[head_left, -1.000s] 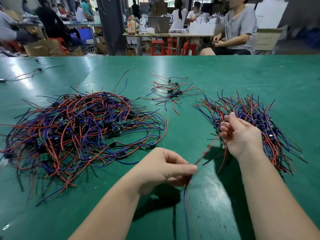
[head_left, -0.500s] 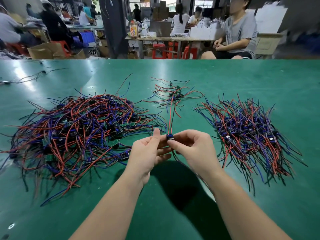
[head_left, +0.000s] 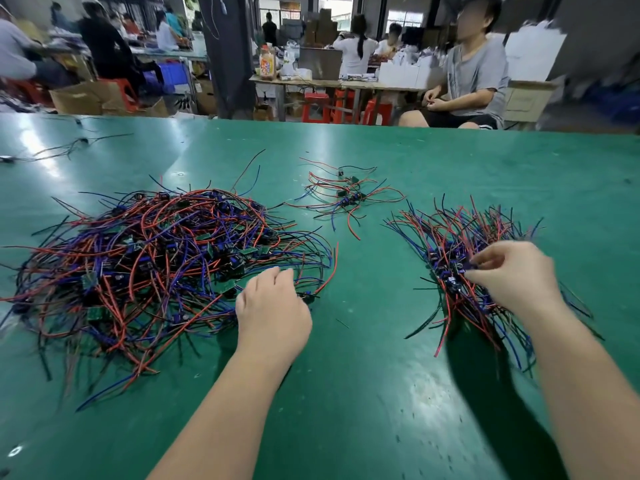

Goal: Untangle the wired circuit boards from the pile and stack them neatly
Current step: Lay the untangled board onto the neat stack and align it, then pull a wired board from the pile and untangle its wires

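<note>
Head view: the big tangled pile (head_left: pixel 149 265) of wired circuit boards is sprawling across the left half of the green table (head_left: pixel 381 393), red, blue and black leads looping every which way, with small green boards poking out among them. The left hand (head_left: pixel 273 310) is sitting right at the pile's near right edge, back of the hand up and fingers pointing down into the wires. The fingertips are hiding behind the knuckles, so I cannot tell whether they are pinching anything.

Over on the right, the neat stack (head_left: pixel 460 251) is lying in a tidy diagonal row, boards lined up down the middle and leads fanning out to both sides. The right hand (head_left: pixel 519 275) is hovering over its near half, fingers (head_left: pixel 479 277) curled and the thumb just above them, tips down among the boards. It is blurring, so I cannot tell whether it is gripping one or not.

Between the two heaps and farther back, a small cluster (head_left: pixel 346 197) of a few boards is lying on its own, apart from both. Beyond the table's far edge, a person in a grey shirt (head_left: pixel 474 74) is sitting beside red stools (head_left: pixel 315 105).
</note>
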Available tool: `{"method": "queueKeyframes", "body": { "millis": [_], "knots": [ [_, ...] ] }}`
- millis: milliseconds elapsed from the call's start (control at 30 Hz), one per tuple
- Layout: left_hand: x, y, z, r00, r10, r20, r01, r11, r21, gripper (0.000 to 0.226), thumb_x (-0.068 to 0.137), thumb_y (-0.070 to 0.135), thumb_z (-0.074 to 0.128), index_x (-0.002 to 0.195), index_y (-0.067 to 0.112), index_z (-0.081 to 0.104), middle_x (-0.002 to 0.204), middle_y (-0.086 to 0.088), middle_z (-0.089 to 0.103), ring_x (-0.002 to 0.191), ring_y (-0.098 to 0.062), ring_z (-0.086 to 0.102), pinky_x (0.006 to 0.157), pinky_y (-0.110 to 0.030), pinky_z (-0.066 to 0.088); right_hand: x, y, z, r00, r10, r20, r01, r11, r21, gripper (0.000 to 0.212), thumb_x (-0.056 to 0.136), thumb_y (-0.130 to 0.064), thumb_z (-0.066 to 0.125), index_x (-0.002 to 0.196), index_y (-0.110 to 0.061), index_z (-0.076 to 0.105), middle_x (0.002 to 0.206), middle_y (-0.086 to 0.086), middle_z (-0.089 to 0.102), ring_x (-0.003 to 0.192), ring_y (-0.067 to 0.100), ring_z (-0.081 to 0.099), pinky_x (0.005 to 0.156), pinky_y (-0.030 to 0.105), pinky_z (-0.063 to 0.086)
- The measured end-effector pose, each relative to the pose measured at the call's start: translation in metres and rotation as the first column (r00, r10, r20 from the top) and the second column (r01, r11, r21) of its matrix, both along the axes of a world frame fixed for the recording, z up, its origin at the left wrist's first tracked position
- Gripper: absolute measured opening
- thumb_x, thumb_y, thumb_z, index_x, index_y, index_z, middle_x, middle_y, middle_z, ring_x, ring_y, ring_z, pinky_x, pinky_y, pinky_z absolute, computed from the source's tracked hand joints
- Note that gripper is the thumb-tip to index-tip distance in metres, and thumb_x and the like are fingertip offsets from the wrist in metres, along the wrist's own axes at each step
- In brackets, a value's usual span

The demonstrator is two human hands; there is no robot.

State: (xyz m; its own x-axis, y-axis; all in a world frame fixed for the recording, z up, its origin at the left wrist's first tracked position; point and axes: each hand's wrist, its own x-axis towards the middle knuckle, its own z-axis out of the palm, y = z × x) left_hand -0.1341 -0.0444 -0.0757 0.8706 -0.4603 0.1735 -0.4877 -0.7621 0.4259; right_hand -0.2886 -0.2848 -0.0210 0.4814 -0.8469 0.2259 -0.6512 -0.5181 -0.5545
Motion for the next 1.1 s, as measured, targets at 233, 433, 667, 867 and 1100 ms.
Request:
{"method": "queueKeyframes", "body": {
  "millis": [233, 433, 667, 867, 1100],
  "knots": [
    [0.006, 0.004, -0.002, 0.999, 0.042, 0.007, -0.042, 0.984, 0.173, 0.028, 0.093, 0.022, 0.043, 0.120, 0.019, 0.049, 0.123, 0.000, 0.055, 0.118, -0.022, 0.048, 0.104, -0.036, 0.030, -0.001, -0.011, -0.032, 0.999, -0.034, -0.032, 0.035, 0.999, 0.021, 0.014, 0.075, -0.014, 0.079, 0.089, -0.010, 0.075, 0.084, 0.007, 0.071, 0.077, 0.018, 0.057, 0.077, 0.021, 0.037],
    [0.009, 0.004, -0.005, 0.999, 0.037, 0.025, -0.040, 0.988, 0.150, 0.032, 0.094, 0.023, 0.044, 0.126, 0.020, 0.051, 0.127, 0.001, 0.054, 0.119, -0.022, 0.048, 0.104, -0.036, 0.031, 0.000, -0.013, -0.029, 0.992, -0.048, -0.117, 0.048, 0.999, -0.002, 0.012, 0.085, -0.015, 0.070, 0.094, -0.012, 0.076, 0.091, 0.007, 0.072, 0.078, 0.021, 0.055, 0.073, 0.024, 0.039],
    [0.015, 0.010, 0.004, 0.996, 0.057, 0.062, -0.055, 0.998, -0.041, 0.018, 0.093, 0.037, 0.055, 0.101, 0.032, 0.069, 0.096, 0.007, 0.070, 0.097, -0.018, 0.060, 0.086, -0.033, 0.032, 0.011, 0.019, -0.004, 0.986, 0.034, -0.161, -0.072, 0.968, -0.240, 0.021, 0.088, -0.014, 0.058, 0.102, -0.010, 0.073, 0.102, 0.015, 0.067, 0.084, 0.031, 0.062, 0.082, 0.036, 0.051],
    [0.004, 0.007, 0.011, 0.987, 0.031, 0.155, 0.036, 0.910, -0.413, 0.014, 0.091, 0.025, 0.060, 0.087, 0.019, 0.072, 0.070, -0.003, 0.071, 0.066, -0.031, 0.063, 0.077, -0.039, 0.047, 0.044, 0.086, 0.013, 0.801, 0.597, -0.041, -0.516, 0.723, 0.458, 0.020, 0.088, -0.021, 0.062, 0.075, -0.010, 0.072, 0.071, 0.004, 0.072, 0.050, 0.011, 0.057, 0.048, 0.023, 0.047],
    [0.003, 0.004, 0.010, 0.966, -0.121, 0.228, 0.201, 0.907, -0.370, 0.015, 0.093, 0.020, 0.058, 0.083, 0.013, 0.068, 0.071, -0.005, 0.066, 0.070, -0.032, 0.060, 0.072, -0.042, 0.047, 0.084, 0.118, -0.032, 0.740, 0.125, 0.661, -0.646, 0.404, 0.648, 0.008, 0.092, -0.014, 0.059, 0.086, -0.013, 0.063, 0.082, 0.002, 0.060, 0.047, 0.006, 0.045, 0.044, 0.014, 0.034]
  ]
}}
